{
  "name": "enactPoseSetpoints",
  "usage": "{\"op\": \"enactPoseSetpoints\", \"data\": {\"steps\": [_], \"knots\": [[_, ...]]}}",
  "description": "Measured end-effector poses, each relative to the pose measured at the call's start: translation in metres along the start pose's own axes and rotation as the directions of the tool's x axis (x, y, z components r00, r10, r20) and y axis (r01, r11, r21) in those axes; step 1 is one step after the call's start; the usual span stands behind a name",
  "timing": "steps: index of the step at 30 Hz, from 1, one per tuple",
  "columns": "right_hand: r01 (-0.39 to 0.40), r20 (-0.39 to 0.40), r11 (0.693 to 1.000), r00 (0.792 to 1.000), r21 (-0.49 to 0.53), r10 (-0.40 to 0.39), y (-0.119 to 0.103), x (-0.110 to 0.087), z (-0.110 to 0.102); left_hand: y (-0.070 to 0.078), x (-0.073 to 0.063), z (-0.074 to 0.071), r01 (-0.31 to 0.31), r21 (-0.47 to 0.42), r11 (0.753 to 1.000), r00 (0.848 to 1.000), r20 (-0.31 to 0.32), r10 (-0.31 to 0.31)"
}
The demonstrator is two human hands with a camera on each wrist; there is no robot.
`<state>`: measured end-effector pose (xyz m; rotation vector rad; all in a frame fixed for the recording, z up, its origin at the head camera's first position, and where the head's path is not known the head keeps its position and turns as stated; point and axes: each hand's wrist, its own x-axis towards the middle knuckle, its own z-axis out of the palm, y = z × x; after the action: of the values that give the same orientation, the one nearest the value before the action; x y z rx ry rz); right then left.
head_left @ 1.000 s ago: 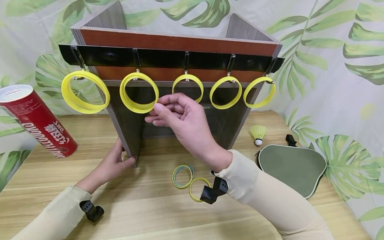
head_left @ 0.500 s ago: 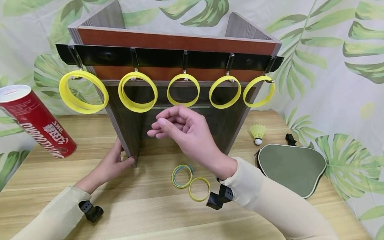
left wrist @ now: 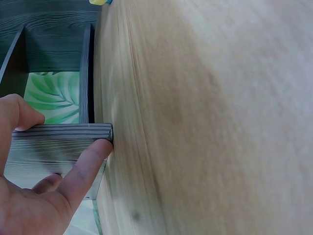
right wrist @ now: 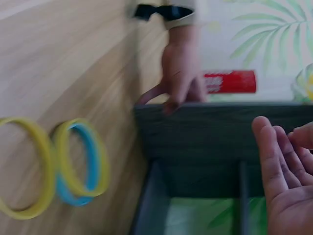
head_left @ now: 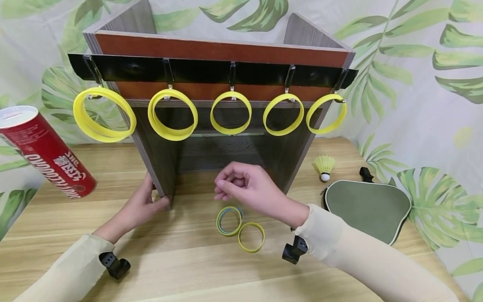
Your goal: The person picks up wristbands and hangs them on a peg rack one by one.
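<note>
My left hand (head_left: 135,206) grips the lower front edge of the grey wooden shelf's side panel (left wrist: 58,152), fingers on both faces of the board. My right hand (head_left: 253,189) hovers over the table in front of the shelf, fingers loosely bent and holding nothing. Just below it lie a yellow ring (head_left: 218,226) overlapping a blue ring (right wrist: 93,156) and, beside them, another yellow ring (head_left: 251,251). Several yellow rings (head_left: 231,133) hang from clear hooks on a black strip (head_left: 200,72) across the shelf front; the two leftmost hooks carry doubled rings.
A red snack can (head_left: 56,159) stands at the left of the wooden table (head_left: 181,268). To the right are a yellow shuttlecock (head_left: 324,167) and a green zipped case (head_left: 366,209). A leaf-patterned cloth (head_left: 415,105) hangs behind the shelf.
My right hand has left the ring on the second hook from the left and come down to the right, above the loose rings. The left hand keeps its grip on the panel.
</note>
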<state>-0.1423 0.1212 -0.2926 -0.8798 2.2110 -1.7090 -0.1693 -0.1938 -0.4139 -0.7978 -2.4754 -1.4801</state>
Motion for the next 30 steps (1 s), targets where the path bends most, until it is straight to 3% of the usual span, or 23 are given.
{"op": "enactPoseSetpoints", "data": {"steps": [10,18,30], "knots": [[-0.162,0.025,0.975,0.985,-0.15,0.168,0.048,0.0,-0.017,0.0,0.002,0.002,-0.009,-0.013,1.0,1.0,-0.008,0.009],[-0.244,0.056,0.916,0.96,-0.319,0.275,0.074,-0.003,-0.019,0.001,0.003,0.001,-0.012,-0.011,1.0,1.0,-0.011,0.012],[-0.307,0.077,0.869,0.929,-0.389,0.362,0.098,-0.006,-0.011,0.002,0.001,-0.001,-0.015,-0.016,1.0,1.0,-0.009,0.015]]}}
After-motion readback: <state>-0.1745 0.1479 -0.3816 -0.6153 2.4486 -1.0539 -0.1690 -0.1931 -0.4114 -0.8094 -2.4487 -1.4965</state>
